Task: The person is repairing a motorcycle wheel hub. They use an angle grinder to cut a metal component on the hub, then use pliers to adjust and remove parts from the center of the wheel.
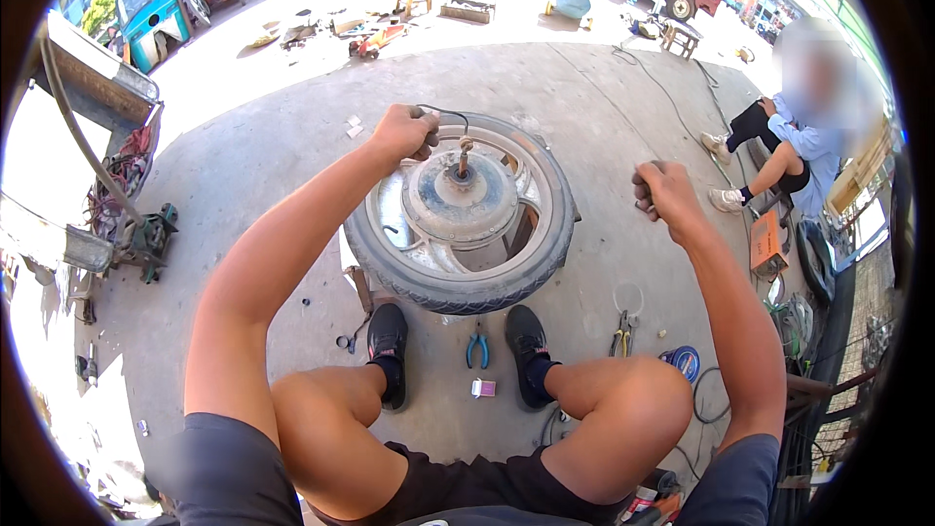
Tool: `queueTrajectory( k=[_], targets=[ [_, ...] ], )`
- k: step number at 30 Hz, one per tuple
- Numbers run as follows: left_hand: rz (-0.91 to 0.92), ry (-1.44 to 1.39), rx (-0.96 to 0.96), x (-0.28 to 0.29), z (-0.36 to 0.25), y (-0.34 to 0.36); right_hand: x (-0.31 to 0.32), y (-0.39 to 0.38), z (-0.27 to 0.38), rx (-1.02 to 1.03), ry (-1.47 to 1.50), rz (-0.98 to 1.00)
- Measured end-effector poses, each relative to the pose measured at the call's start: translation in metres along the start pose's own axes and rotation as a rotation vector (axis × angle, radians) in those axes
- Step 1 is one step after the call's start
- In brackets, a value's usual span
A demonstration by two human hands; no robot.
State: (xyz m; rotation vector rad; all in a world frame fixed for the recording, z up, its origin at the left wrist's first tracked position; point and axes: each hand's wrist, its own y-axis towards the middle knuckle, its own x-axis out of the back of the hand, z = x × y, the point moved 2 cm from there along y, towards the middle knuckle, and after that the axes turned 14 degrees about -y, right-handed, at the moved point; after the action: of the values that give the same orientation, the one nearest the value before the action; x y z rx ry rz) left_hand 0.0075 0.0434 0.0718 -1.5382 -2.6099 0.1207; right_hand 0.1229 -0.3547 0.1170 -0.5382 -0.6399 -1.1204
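Observation:
A spoked wheel with a black tyre lies flat, raised off the ground in front of my feet. At its centre is a dusty, round metal hub with an axle standing upright. A black cable curves from the axle's top to my left hand, which is closed on it above the wheel's far left rim. Off to the right, my right hand hangs in the air apart from the wheel, fingers curled together. Whatever it may hold is hidden or too small to name.
Blue-handled pliers and a small pink-and-white box lie between my feet. Scissors are at left; yellow-handled pliers and a round blue tin at right. A person sits at far right beside an orange machine.

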Motion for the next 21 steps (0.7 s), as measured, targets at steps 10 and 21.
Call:
queueTrajectory(
  k=[10, 21],
  targets=[
    [-0.002, -0.204, 0.042, -0.015, 0.065, 0.053, -0.163, 0.115, 0.094, -0.025, -0.060, 0.406],
    [0.024, -0.253, 0.164, -0.024, 0.080, 0.068, -0.237, 0.147, 0.085, -0.118, 0.286, 0.507]
  ],
)
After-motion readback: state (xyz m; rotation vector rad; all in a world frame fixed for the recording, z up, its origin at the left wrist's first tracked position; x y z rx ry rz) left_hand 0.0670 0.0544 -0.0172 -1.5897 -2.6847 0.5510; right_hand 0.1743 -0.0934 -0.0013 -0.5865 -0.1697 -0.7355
